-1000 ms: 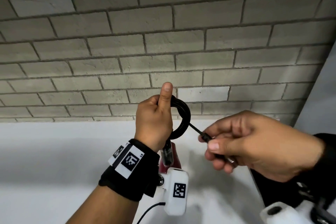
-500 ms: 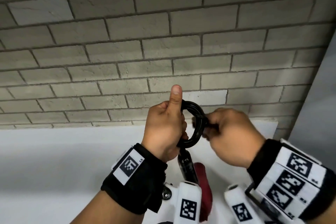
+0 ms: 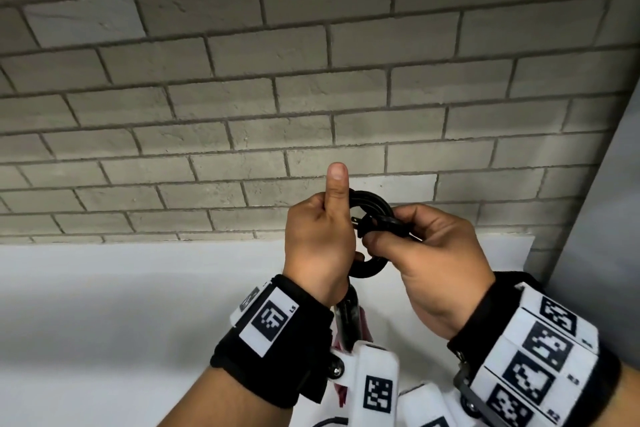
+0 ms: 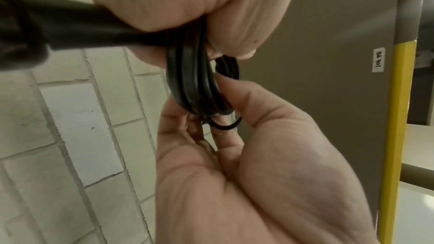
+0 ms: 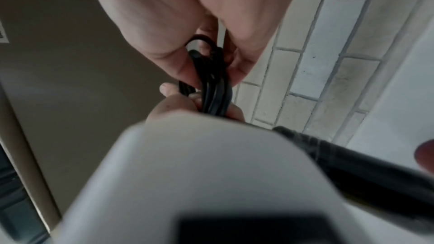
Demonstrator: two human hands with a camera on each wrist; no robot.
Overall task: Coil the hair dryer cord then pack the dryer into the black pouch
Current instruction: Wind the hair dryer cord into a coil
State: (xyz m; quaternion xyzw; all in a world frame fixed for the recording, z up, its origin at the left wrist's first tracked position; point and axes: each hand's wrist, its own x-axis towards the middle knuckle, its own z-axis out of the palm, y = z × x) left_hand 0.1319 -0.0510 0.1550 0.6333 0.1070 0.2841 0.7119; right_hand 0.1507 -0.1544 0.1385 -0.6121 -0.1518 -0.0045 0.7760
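A coil of black hair dryer cord (image 3: 367, 270) is held up in front of the brick wall. My left hand (image 3: 322, 239) grips the coil in its fist, thumb pointing up. My right hand (image 3: 427, 253) pinches the plug end (image 3: 379, 224) against the right side of the coil, its prongs pointing left. The left wrist view has the coil (image 4: 195, 84) between both hands, with a thin black loop (image 4: 226, 126) at the right fingers (image 4: 234, 96). Below my left wrist hangs the dryer (image 3: 349, 317), dark with a red part, mostly hidden. No black pouch is in view.
A grey brick wall (image 3: 311, 97) stands close behind the hands. Below them lies a white tabletop (image 3: 104, 305). At the right rises a grey panel (image 3: 609, 218); the left wrist view gives it a yellow edge (image 4: 396, 136).
My right hand has moved left from holding a thin strand out to the side and now pinches the plug end against the coil. The left hand keeps its grip.
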